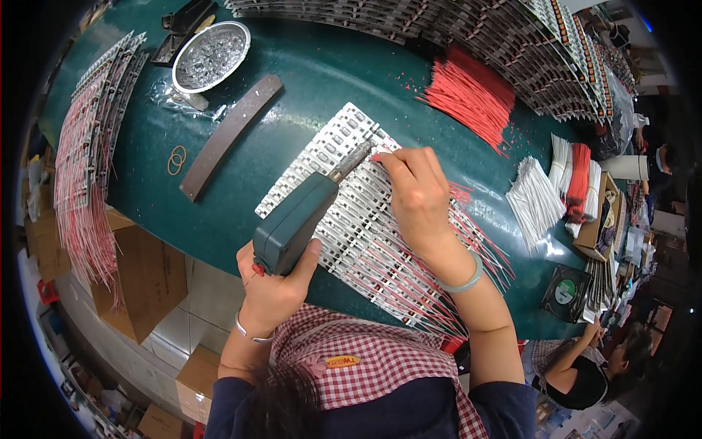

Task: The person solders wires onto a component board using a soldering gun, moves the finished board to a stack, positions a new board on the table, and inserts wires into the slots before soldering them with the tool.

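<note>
My left hand (pixel 276 294) is closed round the handle of a dark green gun-shaped tool (pixel 294 221). Its metal tip (pixel 354 161) points to the upper right, over a white panel of small circuit boards (pixel 314 167). Close to that tip, my right hand (pixel 418 192) pinches a small red wire end (pixel 376 156) with thumb and forefinger at the panel's upper edge. Red and white wires (pixel 409 285) trail from the panel's lower right part, some passing under my right forearm. Whether the tip touches the board I cannot make out.
A curved brown bar (pixel 232 135), a silver bowl of metal bits (pixel 212 57) and rubber bands (pixel 176 159) lie leftward. Wired panels (pixel 91 139) stack at far left. Red wires (pixel 472 95), white wires (pixel 535 201) and stacked boards (pixel 512 44) lie beyond. A co-worker (pixel 585 369) sits at right.
</note>
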